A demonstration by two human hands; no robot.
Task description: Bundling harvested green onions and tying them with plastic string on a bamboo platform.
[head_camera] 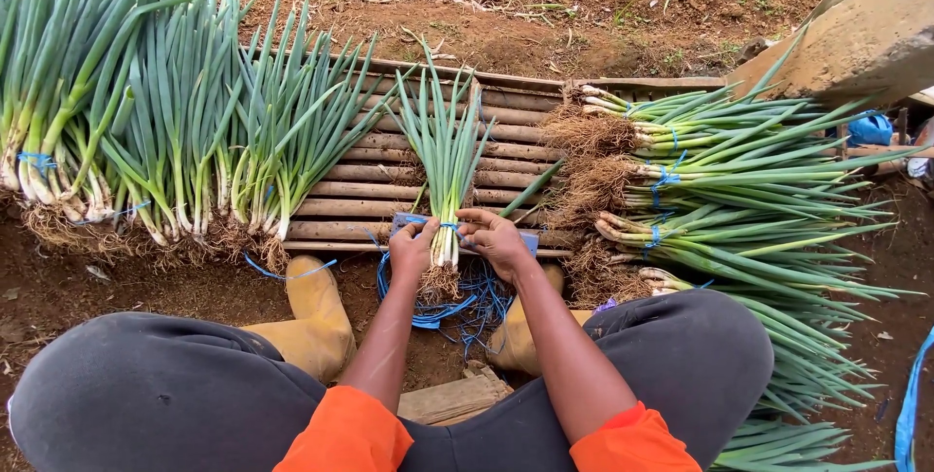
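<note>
A small bunch of green onions [446,161] lies on a slatted bamboo rack [370,190], roots toward me. My left hand [413,250] and my right hand [494,238] grip its white stems from either side, where a blue string [449,227] wraps the bunch. The roots hang over the rack's near edge, above a loose pile of blue strings [457,302] on the soil.
Tied bunches of green onions lean on the rack at the left [146,112] and lie stacked at the right [739,190]. My yellow rubber boots [316,321] rest on brown soil. A small wooden block [452,399] sits between my knees. A muddy board [866,34] slants at the upper right.
</note>
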